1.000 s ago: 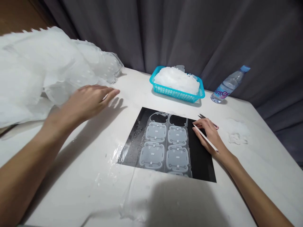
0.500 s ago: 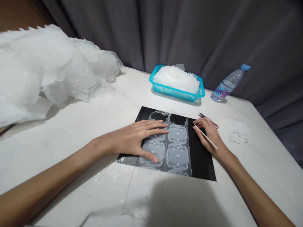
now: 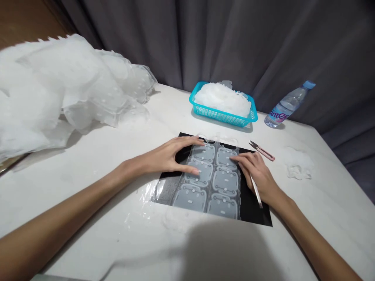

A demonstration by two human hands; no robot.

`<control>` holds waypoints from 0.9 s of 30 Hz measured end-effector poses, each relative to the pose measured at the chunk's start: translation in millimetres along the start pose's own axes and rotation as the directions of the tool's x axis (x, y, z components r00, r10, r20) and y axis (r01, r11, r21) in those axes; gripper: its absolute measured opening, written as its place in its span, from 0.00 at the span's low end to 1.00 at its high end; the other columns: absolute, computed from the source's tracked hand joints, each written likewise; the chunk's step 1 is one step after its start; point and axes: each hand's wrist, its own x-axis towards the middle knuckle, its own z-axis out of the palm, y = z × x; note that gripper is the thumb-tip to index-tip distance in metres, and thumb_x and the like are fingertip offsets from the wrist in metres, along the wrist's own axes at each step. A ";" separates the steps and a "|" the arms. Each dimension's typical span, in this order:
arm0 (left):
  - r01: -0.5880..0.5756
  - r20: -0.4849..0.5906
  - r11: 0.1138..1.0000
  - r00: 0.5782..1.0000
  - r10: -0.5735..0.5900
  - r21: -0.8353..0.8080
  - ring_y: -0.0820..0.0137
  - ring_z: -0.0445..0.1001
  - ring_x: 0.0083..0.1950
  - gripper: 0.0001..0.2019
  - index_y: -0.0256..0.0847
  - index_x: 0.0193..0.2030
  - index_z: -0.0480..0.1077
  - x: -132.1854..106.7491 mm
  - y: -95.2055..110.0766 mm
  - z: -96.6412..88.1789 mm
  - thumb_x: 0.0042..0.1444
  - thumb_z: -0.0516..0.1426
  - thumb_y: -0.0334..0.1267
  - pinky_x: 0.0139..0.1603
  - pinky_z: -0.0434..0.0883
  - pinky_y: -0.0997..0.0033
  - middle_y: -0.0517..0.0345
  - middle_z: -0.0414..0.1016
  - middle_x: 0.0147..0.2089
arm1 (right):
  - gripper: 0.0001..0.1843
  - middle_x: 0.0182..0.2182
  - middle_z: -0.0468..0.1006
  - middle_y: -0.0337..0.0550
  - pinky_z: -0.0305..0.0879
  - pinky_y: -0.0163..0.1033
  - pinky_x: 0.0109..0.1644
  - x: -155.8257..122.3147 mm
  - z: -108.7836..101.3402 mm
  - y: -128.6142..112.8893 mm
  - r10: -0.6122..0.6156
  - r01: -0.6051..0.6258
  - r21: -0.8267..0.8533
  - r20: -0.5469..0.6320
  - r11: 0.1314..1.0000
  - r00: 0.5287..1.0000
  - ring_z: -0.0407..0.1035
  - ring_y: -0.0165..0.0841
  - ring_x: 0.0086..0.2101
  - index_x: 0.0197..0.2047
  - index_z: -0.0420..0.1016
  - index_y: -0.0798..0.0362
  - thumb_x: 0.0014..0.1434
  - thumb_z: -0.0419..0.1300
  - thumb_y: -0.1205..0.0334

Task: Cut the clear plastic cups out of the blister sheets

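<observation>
Sheet [image 3: 225,182] lies on the black mat [image 3: 251,212], likely for contrast. Over the mat's left part, the left hand [image 3: 166,157], grip apart, seems to steady it; over its right, the right hand [image 3: 260,172] clamps a stick [image 3: 256,193].

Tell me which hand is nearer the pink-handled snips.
Right hand: it's just on the near side of the snips; the left hand is farther off, to their left, over the plastic sheet.
</observation>
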 end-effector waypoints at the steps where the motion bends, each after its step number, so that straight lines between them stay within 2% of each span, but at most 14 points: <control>1: -0.014 0.018 1.000 1.000 0.014 0.008 0.50 0.60 0.77 0.42 0.57 0.73 0.64 -1.2 -2.2 -2.8 0.54 0.66 0.66 0.75 0.61 0.48 0.55 0.59 0.78 | 0.16 0.49 0.75 0.50 0.70 0.53 0.52 0.8 -0.9 -0.3 0.009 -0.009 0.017 -0.011 1.000 1.000 0.66 0.44 0.47 0.62 0.71 0.47 0.76 0.51 0.63; 4: -0.076 0.131 0.991 0.990 0.061 0.110 0.48 0.54 0.79 0.43 0.58 0.73 0.63 -3.4 -5.8 -6.7 0.53 0.66 0.67 0.77 0.55 0.42 0.55 0.55 0.80 | 0.15 0.46 0.73 0.50 0.68 0.53 0.54 2.4 -1.4 -0.3 0.034 -0.033 0.054 -0.019 0.998 0.999 0.66 0.44 0.48 0.60 0.73 0.50 0.74 0.57 0.57; 7: -0.123 0.196 0.967 0.977 0.079 0.221 0.48 0.47 0.81 0.46 0.59 0.78 0.54 -4.9 -4.3 -5.8 0.57 0.62 0.68 0.79 0.46 0.39 0.57 0.49 0.82 | 0.18 0.45 0.71 0.49 0.68 0.53 0.55 2.3 0.6 2.5 0.067 -0.065 0.075 -0.026 0.995 0.997 0.67 0.44 0.48 0.61 0.73 0.50 0.72 0.60 0.54; 10: -0.143 0.186 0.953 0.978 0.095 0.267 0.49 0.46 0.82 0.48 0.59 0.80 0.49 -6.8 -1.7 -3.0 0.57 0.61 0.70 0.80 0.45 0.42 0.58 0.46 0.83 | 0.18 0.46 0.71 0.48 0.67 0.54 0.56 1.8 3.5 7.4 0.080 -0.077 0.079 -0.039 0.994 0.996 0.67 0.44 0.48 0.61 0.74 0.48 0.72 0.60 0.53; 17: -0.123 0.159 0.946 0.984 0.077 0.302 0.53 0.43 0.83 0.49 0.57 0.81 0.46 -5.9 -2.9 5.9 0.59 0.57 0.72 0.82 0.40 0.48 0.61 0.41 0.83 | 0.19 0.43 0.69 0.49 0.67 0.55 0.56 5.2 9.7 11.9 0.083 -0.083 0.004 -0.117 0.997 0.990 0.66 0.45 0.47 0.63 0.76 0.48 0.72 0.58 0.55; 21: -0.108 0.150 0.952 0.986 0.067 0.288 0.54 0.42 0.83 0.47 0.58 0.81 0.45 -2.5 -4.6 6.3 0.61 0.56 0.71 0.82 0.37 0.49 0.62 0.39 0.83 | 0.20 0.44 0.69 0.49 0.66 0.56 0.57 6.9 11.2 12.7 0.114 -0.114 0.012 -0.115 0.993 0.987 0.66 0.45 0.47 0.65 0.75 0.46 0.74 0.56 0.55; 23: -0.095 0.150 0.959 0.987 0.056 0.267 0.55 0.41 0.83 0.45 0.60 0.80 0.46 -1.0 -4.8 4.3 0.63 0.56 0.69 0.82 0.38 0.49 0.64 0.39 0.83 | 0.20 0.45 0.69 0.49 0.66 0.56 0.58 7.3 10.5 13.1 0.138 -0.134 0.044 -0.098 0.990 0.986 0.67 0.45 0.48 0.66 0.74 0.47 0.74 0.55 0.56; 27: -0.075 0.140 0.975 0.989 0.046 0.211 0.61 0.42 0.83 0.28 0.62 0.79 0.51 1.3 -5.7 0.6 0.75 0.44 0.59 0.82 0.39 0.52 0.68 0.39 0.83 | 0.21 0.46 0.70 0.50 0.67 0.55 0.58 7.8 8.8 13.6 0.148 -0.141 0.077 -0.088 0.987 0.985 0.67 0.45 0.49 0.67 0.72 0.48 0.74 0.55 0.56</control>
